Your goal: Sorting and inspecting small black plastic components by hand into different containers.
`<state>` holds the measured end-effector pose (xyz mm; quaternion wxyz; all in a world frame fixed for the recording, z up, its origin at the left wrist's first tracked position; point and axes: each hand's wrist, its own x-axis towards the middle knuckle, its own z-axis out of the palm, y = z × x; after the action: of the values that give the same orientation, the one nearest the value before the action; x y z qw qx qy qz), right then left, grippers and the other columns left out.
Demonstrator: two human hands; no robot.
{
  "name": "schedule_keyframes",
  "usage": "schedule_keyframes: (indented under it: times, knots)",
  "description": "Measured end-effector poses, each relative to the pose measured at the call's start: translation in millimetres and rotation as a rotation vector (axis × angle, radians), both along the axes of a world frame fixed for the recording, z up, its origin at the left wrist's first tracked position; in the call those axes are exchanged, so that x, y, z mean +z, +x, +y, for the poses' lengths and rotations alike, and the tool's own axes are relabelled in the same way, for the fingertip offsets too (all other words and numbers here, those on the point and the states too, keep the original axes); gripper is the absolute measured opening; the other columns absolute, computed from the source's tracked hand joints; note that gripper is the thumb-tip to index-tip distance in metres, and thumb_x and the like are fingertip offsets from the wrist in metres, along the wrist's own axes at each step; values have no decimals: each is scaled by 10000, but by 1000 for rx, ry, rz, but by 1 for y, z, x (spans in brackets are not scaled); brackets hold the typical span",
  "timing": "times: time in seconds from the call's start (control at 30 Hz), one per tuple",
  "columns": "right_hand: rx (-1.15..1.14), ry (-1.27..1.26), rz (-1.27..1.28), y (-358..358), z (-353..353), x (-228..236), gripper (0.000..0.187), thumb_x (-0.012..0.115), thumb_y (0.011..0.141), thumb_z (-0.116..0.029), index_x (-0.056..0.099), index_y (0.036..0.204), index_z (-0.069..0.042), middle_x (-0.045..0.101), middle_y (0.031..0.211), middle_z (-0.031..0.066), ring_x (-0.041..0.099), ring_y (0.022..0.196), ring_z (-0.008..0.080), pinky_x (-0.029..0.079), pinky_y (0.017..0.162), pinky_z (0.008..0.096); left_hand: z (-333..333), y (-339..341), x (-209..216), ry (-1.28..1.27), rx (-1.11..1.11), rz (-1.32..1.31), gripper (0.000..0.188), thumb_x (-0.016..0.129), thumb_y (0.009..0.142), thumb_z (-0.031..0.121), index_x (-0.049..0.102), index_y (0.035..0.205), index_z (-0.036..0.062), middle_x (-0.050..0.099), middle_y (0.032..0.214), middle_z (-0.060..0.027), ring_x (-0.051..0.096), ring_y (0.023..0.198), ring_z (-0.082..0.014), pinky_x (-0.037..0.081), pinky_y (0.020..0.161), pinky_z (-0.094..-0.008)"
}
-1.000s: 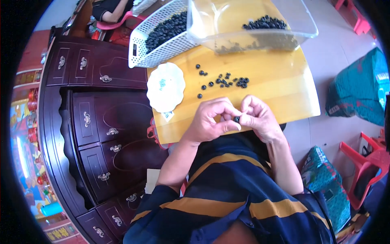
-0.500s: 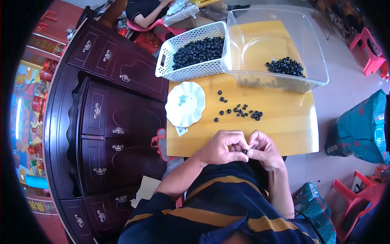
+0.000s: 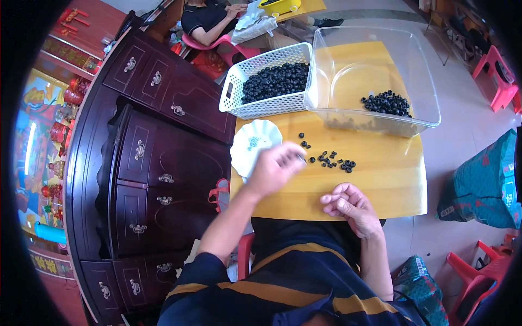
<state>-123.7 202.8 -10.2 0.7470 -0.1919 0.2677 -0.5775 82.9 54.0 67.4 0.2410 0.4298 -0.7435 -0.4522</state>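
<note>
1 yellow wooden bench (image 3: 391, 176) carries 1 clear rectangular plastic bin (image 3: 427, 76), 1 white perforated plastic basket (image 3: 272, 110) and 1 white scalloped plate (image 3: 246, 156). The left hand (image 3: 278, 169), blurred beside the plate, and right hand (image 3: 352, 209), near the bench's front edge, have partly curled grips; their contents I cannot tell. Small round black beads (image 3: 348, 166) lie loose beyond the right hand.

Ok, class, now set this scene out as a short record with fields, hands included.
Left hand: blurred, overlapping the white scalloped plate in view; contents unclear
Right hand: over the yellow table near its front edge, fingers curled, no piece visible
Loose black pieces: scattered on the table
White basket: holds a black heap
Clear bin: right of the basket, holds a smaller pile
</note>
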Motion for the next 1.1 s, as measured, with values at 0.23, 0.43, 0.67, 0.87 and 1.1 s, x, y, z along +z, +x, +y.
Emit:
schedule_keyframes:
  times: [0.23,0.43,0.67,0.87,1.1]
  knots:
    - [17,36,65,6,0,-8,174,682,954,-186,595,1074,-94,707,1084,71,685,935,139,552,825,263,-133,40,44,-581,312,-262,492,676,867,17,543,1339,-31,696,1027,-126,664,805,-129,544,712,-277]
    - [-31,33,66,3,-4,-7,133,647,981,-191,602,1063,-96,702,1081,60,666,942,119,537,856,249,-66,15,10,-474,67,-219,169,708,841,41,723,1007,17,731,845,-66,677,671,-112,528,621,-279]
    - [-34,40,76,4,-5,-7,139,639,986,-179,600,1073,-78,698,1083,59,657,938,110,527,875,254,-6,-20,-36,-610,-120,-414,213,751,786,58,726,995,24,715,906,-99,687,824,-241,545,735,-337]
    - [-35,22,92,3,-4,-5,141,635,988,-175,596,1080,-76,699,1079,59,655,931,112,524,867,255,-11,-31,-52,-748,-164,-477,201,757,754,72,728,951,48,707,925,-92,649,898,-303,524,798,-391]
    - [-66,51,40,7,-5,-5,143,624,995,-181,590,1088,-79,693,1064,59,657,922,112,531,841,250,24,-34,-23,-489,-163,-135,173,761,760,42,712,926,43,704,956,-94,660,896,-275,520,795,-371]
